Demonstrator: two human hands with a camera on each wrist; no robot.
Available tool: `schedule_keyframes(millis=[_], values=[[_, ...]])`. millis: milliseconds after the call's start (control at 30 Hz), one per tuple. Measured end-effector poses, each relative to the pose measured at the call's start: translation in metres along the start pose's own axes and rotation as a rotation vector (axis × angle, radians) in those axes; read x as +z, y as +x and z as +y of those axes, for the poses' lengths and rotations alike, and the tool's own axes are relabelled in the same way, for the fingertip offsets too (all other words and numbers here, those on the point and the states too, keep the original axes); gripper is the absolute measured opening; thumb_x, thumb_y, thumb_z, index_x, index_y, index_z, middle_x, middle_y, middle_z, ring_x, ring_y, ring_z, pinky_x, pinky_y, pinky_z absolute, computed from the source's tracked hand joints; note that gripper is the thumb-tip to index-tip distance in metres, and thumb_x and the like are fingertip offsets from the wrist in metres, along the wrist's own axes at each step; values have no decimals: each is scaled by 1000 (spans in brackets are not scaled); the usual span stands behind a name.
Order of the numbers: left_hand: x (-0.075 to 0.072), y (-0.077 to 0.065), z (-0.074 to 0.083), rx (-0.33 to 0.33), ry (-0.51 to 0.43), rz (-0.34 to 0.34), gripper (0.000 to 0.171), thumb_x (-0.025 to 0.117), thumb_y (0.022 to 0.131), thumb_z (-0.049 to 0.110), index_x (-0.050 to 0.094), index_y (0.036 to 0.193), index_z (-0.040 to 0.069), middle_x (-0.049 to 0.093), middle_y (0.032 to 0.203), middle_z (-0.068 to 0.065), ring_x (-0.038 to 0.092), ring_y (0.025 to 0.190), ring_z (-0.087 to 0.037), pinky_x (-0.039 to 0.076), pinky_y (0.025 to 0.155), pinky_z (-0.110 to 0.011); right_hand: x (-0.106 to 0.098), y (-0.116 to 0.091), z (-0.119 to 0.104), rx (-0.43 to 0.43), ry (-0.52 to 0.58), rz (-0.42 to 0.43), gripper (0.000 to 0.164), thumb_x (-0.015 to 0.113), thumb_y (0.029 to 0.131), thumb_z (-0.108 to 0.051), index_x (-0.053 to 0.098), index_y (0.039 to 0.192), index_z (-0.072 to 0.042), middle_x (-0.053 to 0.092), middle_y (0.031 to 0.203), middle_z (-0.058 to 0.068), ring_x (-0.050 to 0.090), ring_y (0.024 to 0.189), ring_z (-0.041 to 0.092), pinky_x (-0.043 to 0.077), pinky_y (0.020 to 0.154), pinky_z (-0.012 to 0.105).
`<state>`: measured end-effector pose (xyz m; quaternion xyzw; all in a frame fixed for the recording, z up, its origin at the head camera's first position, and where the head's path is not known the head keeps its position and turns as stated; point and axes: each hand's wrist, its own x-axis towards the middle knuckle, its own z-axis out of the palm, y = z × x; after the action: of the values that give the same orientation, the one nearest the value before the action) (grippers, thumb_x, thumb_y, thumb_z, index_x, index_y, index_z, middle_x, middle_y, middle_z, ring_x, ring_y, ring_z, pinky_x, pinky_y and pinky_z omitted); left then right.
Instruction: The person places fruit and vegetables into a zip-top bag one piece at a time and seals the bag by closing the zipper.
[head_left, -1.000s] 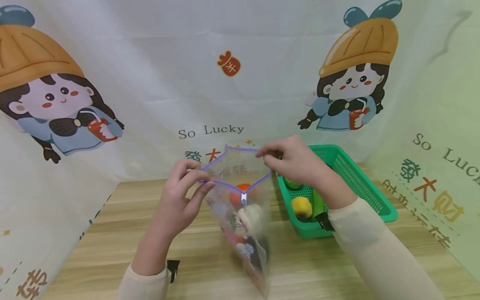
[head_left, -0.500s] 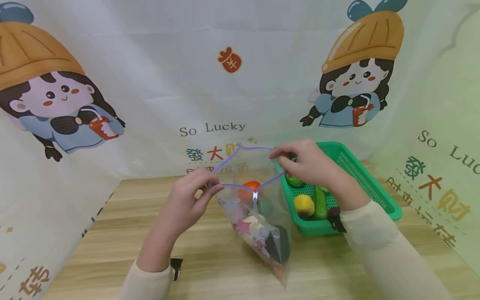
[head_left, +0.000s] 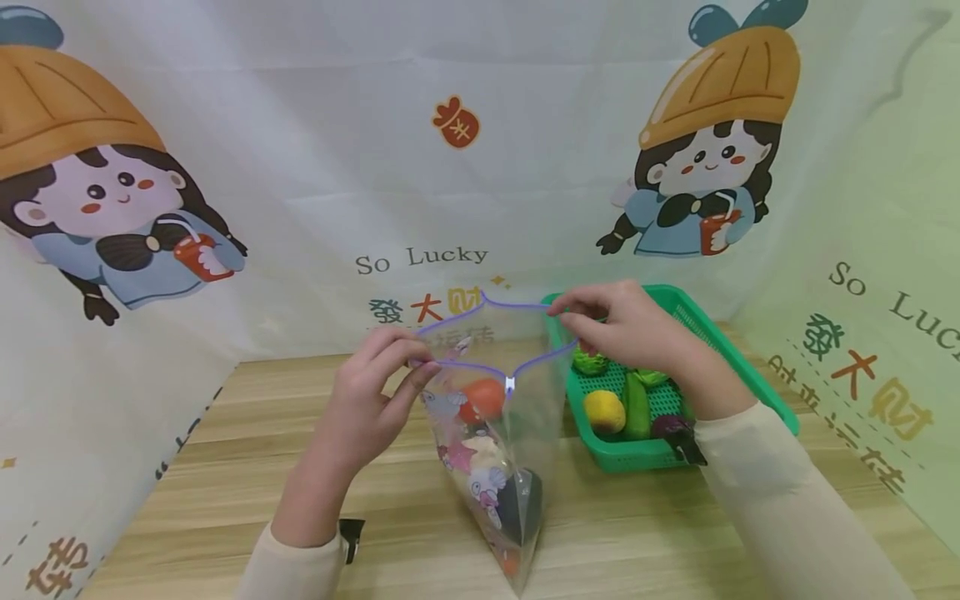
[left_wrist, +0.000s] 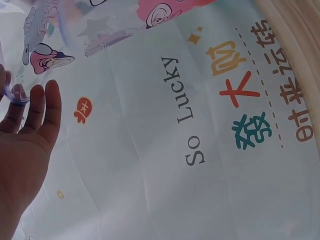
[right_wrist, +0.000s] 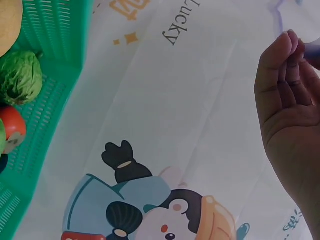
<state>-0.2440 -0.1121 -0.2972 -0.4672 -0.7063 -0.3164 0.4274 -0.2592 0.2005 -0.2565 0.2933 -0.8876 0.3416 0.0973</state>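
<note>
A clear zip bag [head_left: 543, 417] with a purple zip edge and a white slider [head_left: 510, 383] hangs with its mouth spread wide. My left hand [head_left: 375, 392] pinches the left side of the rim. On the opposite side, my right hand [head_left: 626, 329] pinches the purple edge between thumb and fingers. Through the plastic show a red-orange round item [head_left: 482, 400], a dark item [head_left: 520, 504] and something pale [head_left: 483, 452]; cartoon prints partly cover them. Both wrist views catch the hands at the purple edge, with the left hand [left_wrist: 30, 120] and right hand [right_wrist: 292, 95] partly cut off.
A green plastic basket [head_left: 622, 460] stands right of the bag, under the right forearm. It holds a yellow round item [head_left: 603, 412], a green cucumber-like item [head_left: 637, 407], a leafy green head [head_left: 589, 360] and a purple item [head_left: 670, 427]. A printed cloth [head_left: 315, 167] hangs behind the wooden table [head_left: 247, 467].
The bag's mouth has been pulled wider as my right hand moved rightward. The bag's lower end swung right, then back left, and its contents shifted inside. Both hands keep their hold.
</note>
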Motion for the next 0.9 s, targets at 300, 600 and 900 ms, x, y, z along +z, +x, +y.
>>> schedule_keyframes(millis=[300, 600, 900], values=[[2, 0, 0, 5, -32, -32, 21, 74, 74, -9, 63, 88, 4, 58, 91, -5, 54, 83, -17, 50, 67, -34, -16, 2, 3, -3, 6, -47, 28, 54, 99, -29, 57, 125, -18, 63, 78, 0, 58, 61, 16, 50, 56, 35], [2, -1, 2, -5, -29, -35, 20, 73, 76, -8, 63, 88, 4, 58, 90, -5, 54, 84, -15, 50, 68, -35, -40, 30, 41, 149, -173, -30, 22, 53, 97, -18, 64, 114, -9, 65, 87, 6, 61, 64, 19, 51, 61, 36], [2, -2, 2, -18, -38, -41, 17, 72, 79, -5, 63, 89, 6, 57, 92, -3, 53, 83, -16, 49, 67, -33, -47, 34, 110, 645, -266, -257, 19, 39, 96, -8, 49, 80, -3, 41, 65, 4, 38, 50, 13, 40, 50, 28]])
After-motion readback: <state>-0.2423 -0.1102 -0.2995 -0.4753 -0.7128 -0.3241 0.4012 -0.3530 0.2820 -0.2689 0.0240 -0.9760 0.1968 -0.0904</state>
